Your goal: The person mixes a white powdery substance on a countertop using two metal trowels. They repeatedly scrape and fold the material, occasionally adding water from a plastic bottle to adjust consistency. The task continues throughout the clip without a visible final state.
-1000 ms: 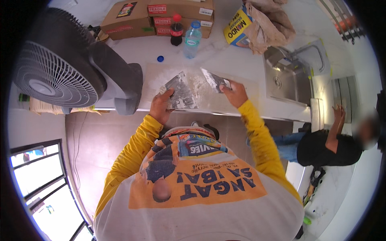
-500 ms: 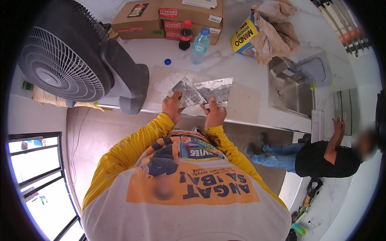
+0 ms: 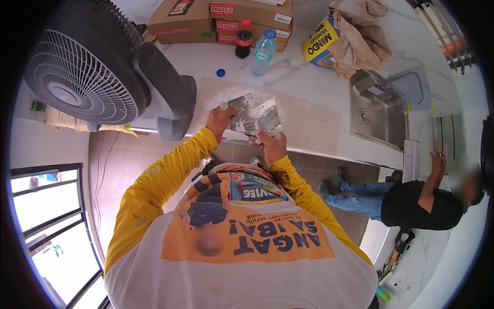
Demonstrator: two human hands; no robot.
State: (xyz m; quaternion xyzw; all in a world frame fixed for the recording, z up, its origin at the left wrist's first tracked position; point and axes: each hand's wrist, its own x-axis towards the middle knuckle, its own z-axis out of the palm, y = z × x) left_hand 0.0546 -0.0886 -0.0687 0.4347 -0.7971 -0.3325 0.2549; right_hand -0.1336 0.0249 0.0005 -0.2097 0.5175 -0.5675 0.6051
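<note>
Two flat metal putty scrapers, smeared with grey-white paste, meet over the counter's front edge. My left hand (image 3: pixel 219 122) is closed on the left putty scraper (image 3: pixel 240 105), gripping its left side. My right hand (image 3: pixel 271 146) pinches the right putty scraper (image 3: pixel 268 116) at its lower edge, thumb on top. The two blades overlap in the middle, the right one tilted across the left. Beneath them on the counter lies a thin pale board (image 3: pixel 309 122), dusted with white residue near the blades.
A grey fan (image 3: pixel 87 77) stands at the left. Behind are a blue cap (image 3: pixel 221 73), a dark soda bottle (image 3: pixel 244 41), a water bottle (image 3: pixel 263 54), cardboard boxes (image 3: pixel 180 23) and an opened powder bag (image 3: pixel 355 44). A sink (image 3: pixel 378 116) and a person (image 3: pixel 419 203) are to the right.
The scrapers have turned and come closer together, the right blade now lying across the left one. My right hand has dropped slightly. The whole view has shifted a little.
</note>
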